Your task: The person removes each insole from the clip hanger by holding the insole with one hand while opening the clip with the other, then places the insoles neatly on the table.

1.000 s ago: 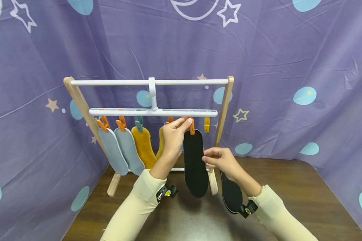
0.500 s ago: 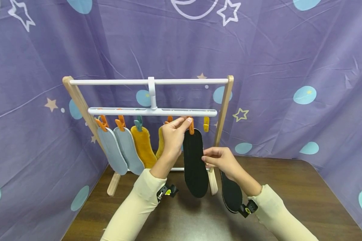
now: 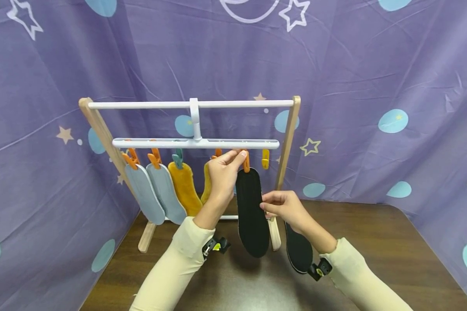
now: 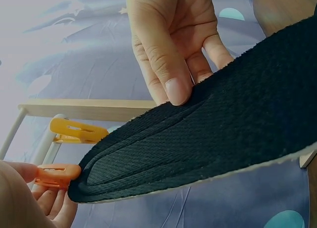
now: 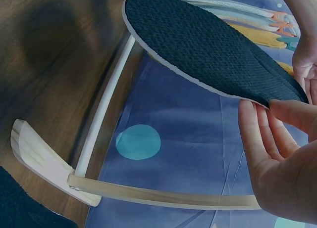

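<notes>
My left hand (image 3: 223, 175) pinches an orange clothespin (image 3: 247, 162) under the white hanger bar (image 3: 163, 143). Directly below it hangs a black insole (image 3: 252, 211), its top end at the tips of the clothespin. With thumb and fingers my right hand (image 3: 286, 207) pinches the insole's right edge, partway down. From the left wrist, the orange clothespin (image 4: 57, 175) meets the rounded end of the insole (image 4: 198, 134), and the right thumb lies over its upper edge. The right wrist view has the insole (image 5: 198, 47) slanting with its pale rim toward the camera.
Two grey-blue insoles (image 3: 145, 194) and a mustard insole (image 3: 184, 190) hang from clothespins at left; another yellow one (image 3: 206, 185) is partly behind my left hand. A yellow clothespin (image 3: 265, 159) hangs at right. A second black insole (image 3: 299, 248) lies on the table beside the wooden rack (image 3: 289, 140).
The black insole has slipped slightly lower against the orange clothespin. Both hands stay nearly where they were, and the head view has shifted a little.
</notes>
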Available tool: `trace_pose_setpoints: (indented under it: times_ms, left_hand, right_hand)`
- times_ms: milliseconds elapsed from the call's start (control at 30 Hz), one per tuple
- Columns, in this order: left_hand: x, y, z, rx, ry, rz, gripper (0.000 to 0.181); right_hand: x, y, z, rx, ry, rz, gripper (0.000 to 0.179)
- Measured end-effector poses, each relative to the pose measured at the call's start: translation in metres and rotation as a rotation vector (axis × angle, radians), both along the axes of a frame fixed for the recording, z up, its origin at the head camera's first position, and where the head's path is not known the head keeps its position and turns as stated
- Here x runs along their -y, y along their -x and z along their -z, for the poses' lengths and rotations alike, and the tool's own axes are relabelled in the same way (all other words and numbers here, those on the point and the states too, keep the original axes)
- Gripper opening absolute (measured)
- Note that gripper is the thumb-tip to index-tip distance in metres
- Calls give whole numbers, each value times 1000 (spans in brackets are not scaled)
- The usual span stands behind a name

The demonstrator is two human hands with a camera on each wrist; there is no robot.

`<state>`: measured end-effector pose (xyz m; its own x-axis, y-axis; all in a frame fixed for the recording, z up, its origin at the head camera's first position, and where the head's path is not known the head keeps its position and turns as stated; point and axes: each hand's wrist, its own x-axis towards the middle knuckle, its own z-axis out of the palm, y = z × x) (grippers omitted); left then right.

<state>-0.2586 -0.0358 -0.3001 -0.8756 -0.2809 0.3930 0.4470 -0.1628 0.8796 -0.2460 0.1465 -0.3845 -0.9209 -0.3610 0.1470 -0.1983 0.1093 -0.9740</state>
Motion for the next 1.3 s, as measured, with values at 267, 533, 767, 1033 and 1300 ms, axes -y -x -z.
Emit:
trace_pose_setpoints:
  times_ms: [267,533,767,1033,1300]
  left_hand:
    - [0,1,-4,-6,-3,-3,18]
    - [0,1,-1,-26,13,-18,17]
    - [0,-1,-1,20,8,-27,20]
    - [-1,-1,-1,21,4,-26,20]
    - [0,-1,0,13,-7,-17,20]
  right_hand:
    - [1,0,-5,0,-1,10,23]
    - [0,0,-5,-12,-8,16,22]
    - [0,-1,-4,-3,-4,18,24]
    - [-2,-2,-3,-9,-8,14,24]
    - [-3,-1,0,-12,-1,11,25]
